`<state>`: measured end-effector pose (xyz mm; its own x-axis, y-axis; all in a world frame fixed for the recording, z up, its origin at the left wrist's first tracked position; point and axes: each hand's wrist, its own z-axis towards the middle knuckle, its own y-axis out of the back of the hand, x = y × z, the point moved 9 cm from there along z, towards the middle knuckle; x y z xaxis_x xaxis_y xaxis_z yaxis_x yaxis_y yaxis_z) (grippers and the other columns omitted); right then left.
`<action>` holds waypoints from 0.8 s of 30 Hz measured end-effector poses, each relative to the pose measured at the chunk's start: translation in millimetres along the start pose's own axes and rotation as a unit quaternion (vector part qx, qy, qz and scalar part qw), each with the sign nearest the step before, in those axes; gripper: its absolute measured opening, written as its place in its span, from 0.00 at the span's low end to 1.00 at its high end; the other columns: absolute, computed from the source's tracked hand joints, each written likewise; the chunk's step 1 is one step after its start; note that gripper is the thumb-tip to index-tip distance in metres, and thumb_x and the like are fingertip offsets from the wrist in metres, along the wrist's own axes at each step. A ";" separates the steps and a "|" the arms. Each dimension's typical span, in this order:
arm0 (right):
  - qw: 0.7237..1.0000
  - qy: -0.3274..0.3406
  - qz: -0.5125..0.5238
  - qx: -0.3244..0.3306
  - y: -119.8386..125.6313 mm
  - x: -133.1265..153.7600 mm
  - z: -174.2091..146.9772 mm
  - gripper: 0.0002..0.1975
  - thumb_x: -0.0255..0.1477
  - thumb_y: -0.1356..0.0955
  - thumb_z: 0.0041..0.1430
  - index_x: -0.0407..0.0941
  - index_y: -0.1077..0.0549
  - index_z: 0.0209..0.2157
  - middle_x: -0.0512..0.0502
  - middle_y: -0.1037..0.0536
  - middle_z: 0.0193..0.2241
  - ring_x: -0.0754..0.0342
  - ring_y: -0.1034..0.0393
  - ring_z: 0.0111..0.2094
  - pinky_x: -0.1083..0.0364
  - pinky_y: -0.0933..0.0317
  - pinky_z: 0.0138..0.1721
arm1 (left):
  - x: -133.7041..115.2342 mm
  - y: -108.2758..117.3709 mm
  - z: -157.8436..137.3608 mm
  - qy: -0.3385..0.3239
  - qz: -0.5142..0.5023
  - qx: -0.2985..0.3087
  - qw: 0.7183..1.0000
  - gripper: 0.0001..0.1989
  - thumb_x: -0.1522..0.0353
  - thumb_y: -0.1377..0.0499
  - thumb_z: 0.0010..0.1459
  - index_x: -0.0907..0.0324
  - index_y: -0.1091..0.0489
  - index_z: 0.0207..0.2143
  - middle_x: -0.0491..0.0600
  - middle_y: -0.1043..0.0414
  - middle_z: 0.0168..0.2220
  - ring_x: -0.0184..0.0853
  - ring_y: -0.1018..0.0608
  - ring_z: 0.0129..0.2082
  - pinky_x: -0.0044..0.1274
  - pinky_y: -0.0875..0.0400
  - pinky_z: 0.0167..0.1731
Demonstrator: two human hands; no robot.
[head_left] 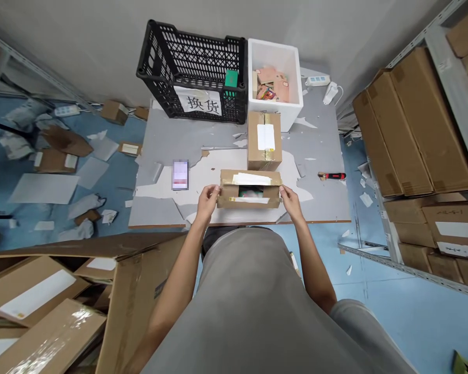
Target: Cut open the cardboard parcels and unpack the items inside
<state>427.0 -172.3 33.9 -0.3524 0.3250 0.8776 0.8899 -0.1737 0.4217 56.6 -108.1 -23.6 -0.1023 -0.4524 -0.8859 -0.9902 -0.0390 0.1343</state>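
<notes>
A small cardboard box (226, 190) lies at the table's front edge, its top flaps parted and a torn white label across them. Something dark with green and pink shows through the gap; its kind is not clear. My left hand (208, 201) pinches the box's left end. At the right end, my right hand (290, 200) grips the flap edge with thumb and fingers. Directly behind stands a taped cardboard box (257, 153) with a white label. To the left lies a phone (180, 175) with a lit screen, and to the right a red-and-black utility knife (332, 176).
A black plastic crate (159, 85) with a paper sign and a white foam box (275, 110) holding packets stand at the table's back. Left front is a large carton (140, 296) full of boxes. Shelves with cartons (413, 124) line the right; parcels litter the left floor.
</notes>
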 end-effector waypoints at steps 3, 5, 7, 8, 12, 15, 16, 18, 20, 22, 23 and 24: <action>1.000 0.014 0.011 0.000 2.2 6.1 15.2 0.44 0.64 0.36 0.73 0.43 0.21 0.71 0.29 0.23 0.73 0.41 0.28 0.73 0.43 0.31 0.73 | -2.4 -1.5 -27.3 0.005 0.036 0.076 0.996 0.32 0.38 0.32 0.64 0.56 0.20 0.53 0.62 0.18 0.65 0.53 0.19 0.66 0.39 0.17 0.57; 0.999 0.023 -0.011 0.026 -1.8 11.0 26.1 0.43 0.60 0.35 0.76 0.45 0.27 0.78 0.29 0.32 0.80 0.41 0.30 0.75 0.42 0.31 0.73 | -1.2 -3.3 -43.0 -0.003 0.057 0.123 0.991 0.34 0.39 0.33 0.65 0.53 0.20 0.59 0.62 0.22 0.72 0.55 0.21 0.70 0.42 0.17 0.61; 0.997 0.035 -0.060 0.046 -6.9 16.8 36.5 0.42 0.55 0.33 0.77 0.48 0.33 0.82 0.29 0.41 0.84 0.39 0.34 0.78 0.40 0.29 0.72 | -2.9 -3.8 -54.2 -0.054 0.088 0.155 0.982 0.37 0.45 0.33 0.67 0.50 0.25 0.71 0.61 0.31 0.79 0.55 0.27 0.78 0.45 0.21 0.69; 0.993 0.041 -0.095 0.051 -10.0 19.9 41.4 0.43 0.52 0.32 0.77 0.49 0.36 0.84 0.29 0.43 0.85 0.37 0.37 0.80 0.39 0.29 0.72 | -4.1 -4.6 -58.5 -0.092 0.114 0.168 0.975 0.40 0.49 0.32 0.67 0.50 0.30 0.77 0.60 0.37 0.83 0.55 0.32 0.81 0.46 0.26 0.74; 0.961 0.037 -0.269 0.049 -29.1 30.8 56.8 0.49 0.44 0.27 0.74 0.47 0.46 0.87 0.25 0.45 0.85 0.28 0.46 0.84 0.31 0.37 0.77 | -0.2 -14.8 -68.5 -0.204 0.263 0.187 0.924 0.52 0.67 0.35 0.64 0.52 0.48 0.87 0.60 0.59 0.89 0.55 0.50 0.89 0.51 0.42 0.83; 0.934 0.003 -0.355 0.041 -50.3 34.6 60.4 0.54 0.39 0.23 0.71 0.44 0.50 0.88 0.20 0.51 0.86 0.23 0.41 0.81 0.30 0.38 0.76 | -4.9 -28.2 -67.3 -0.240 0.376 0.142 0.884 0.54 0.76 0.37 0.60 0.53 0.48 0.87 0.61 0.61 0.89 0.61 0.57 0.89 0.60 0.48 0.83; 0.927 -0.005 -0.372 0.038 -57.7 35.7 60.0 0.56 0.37 0.23 0.70 0.43 0.52 0.88 0.18 0.54 0.86 0.23 0.40 0.80 0.29 0.39 0.76 | -10.4 -38.0 -67.9 -0.259 0.408 0.138 0.865 0.56 0.78 0.37 0.58 0.53 0.46 0.87 0.61 0.59 0.89 0.62 0.59 0.89 0.63 0.51 0.83; 0.918 -0.017 -0.394 0.029 -71.3 38.4 57.3 0.58 0.34 0.22 0.69 0.40 0.55 0.88 0.15 0.59 0.86 0.22 0.41 0.80 0.28 0.39 0.76 | -22.2 -67.6 -72.3 -0.306 0.455 0.180 0.817 0.56 0.81 0.38 0.55 0.53 0.41 0.85 0.61 0.52 0.88 0.63 0.56 0.89 0.65 0.58 0.83; 0.913 -0.019 -0.408 0.016 -80.3 42.1 53.2 0.58 0.31 0.23 0.68 0.37 0.56 0.87 0.14 0.63 0.87 0.21 0.45 0.82 0.28 0.41 0.77 | -30.3 -100.6 -78.2 -0.341 0.478 0.252 0.769 0.51 0.81 0.38 0.55 0.54 0.34 0.82 0.62 0.37 0.83 0.60 0.46 0.87 0.64 0.62 0.84; 0.911 -0.014 -0.412 0.008 -83.0 46.2 48.0 0.57 0.29 0.24 0.67 0.35 0.55 0.87 0.13 0.63 0.86 0.20 0.51 0.85 0.28 0.44 0.79 | -34.9 -124.2 -79.7 -0.350 0.497 0.300 0.735 0.42 0.78 0.39 0.59 0.56 0.27 0.77 0.62 0.24 0.74 0.58 0.33 0.83 0.62 0.63 0.85; 0.913 -0.009 -0.408 0.008 -81.7 47.8 45.1 0.57 0.28 0.24 0.67 0.34 0.54 0.87 0.13 0.62 0.86 0.20 0.54 0.85 0.28 0.46 0.80 | -36.7 -130.7 -78.2 -0.347 0.509 0.305 0.726 0.38 0.76 0.39 0.61 0.57 0.24 0.74 0.62 0.19 0.69 0.58 0.28 0.80 0.62 0.63 0.85; 0.916 -0.001 -0.401 0.011 -78.6 49.1 41.8 0.56 0.27 0.25 0.66 0.33 0.53 0.86 0.12 0.59 0.86 0.20 0.55 0.86 0.28 0.47 0.80 | -38.5 -133.5 -75.8 -0.342 0.520 0.301 0.723 0.34 0.74 0.39 0.63 0.58 0.21 0.71 0.63 0.16 0.65 0.59 0.25 0.77 0.62 0.63 0.85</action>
<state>351.8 -103.9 34.3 -0.8948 0.3414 0.2878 0.3513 0.1404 0.9257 200.0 -153.1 26.3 -0.6411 0.5956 -0.4840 -0.1846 0.4924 0.8505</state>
